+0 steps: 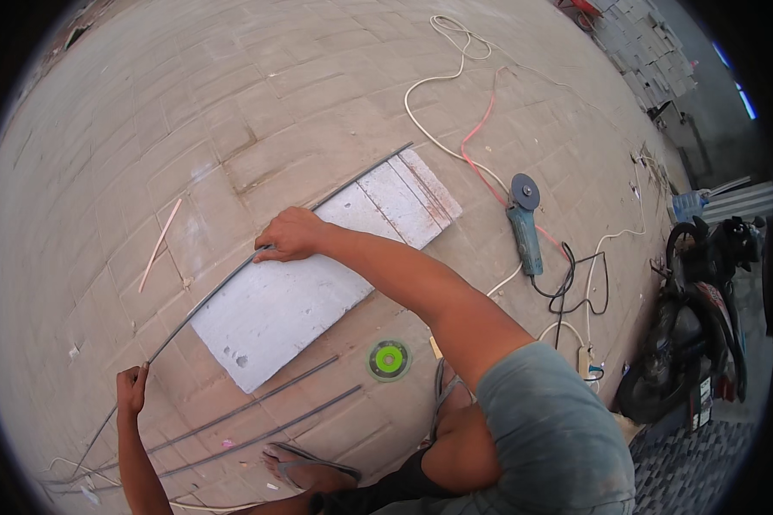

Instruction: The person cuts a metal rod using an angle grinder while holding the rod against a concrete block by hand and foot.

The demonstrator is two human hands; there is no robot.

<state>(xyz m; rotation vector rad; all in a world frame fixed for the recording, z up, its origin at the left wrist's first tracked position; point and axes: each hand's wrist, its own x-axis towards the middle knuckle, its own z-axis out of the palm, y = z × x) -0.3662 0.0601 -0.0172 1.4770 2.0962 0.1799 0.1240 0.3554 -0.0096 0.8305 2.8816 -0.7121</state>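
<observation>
Your right hand (292, 233) has its grip curled around a thin grey rod (199, 303), thumb and fingers closed on it over the far long edge of a pale block (283, 313). Your left hand (131, 388) is on the same rod, lower and further left, its grip folded into a fist with the rod at the thumb. The rod runs aslant along that long edge; its upper end reaches just beyond the block's right-hand corner, and its lower part passes well beyond the block toward the lower left.

The block lies flat on the paved floor (335, 69), with dark lines scored across its right end and small pits at its near left end. Between it and your sandalled feet lie two loose rods (262, 429), roughly side by side, and a green-centred disc (389, 360). To your right is an angle grinder (525, 232) — its dark wheel at the far end, its cord trailing toward you. A pinkish strip (159, 245) lies left of the block; a motorcycle (674, 326) stands at far right.
</observation>
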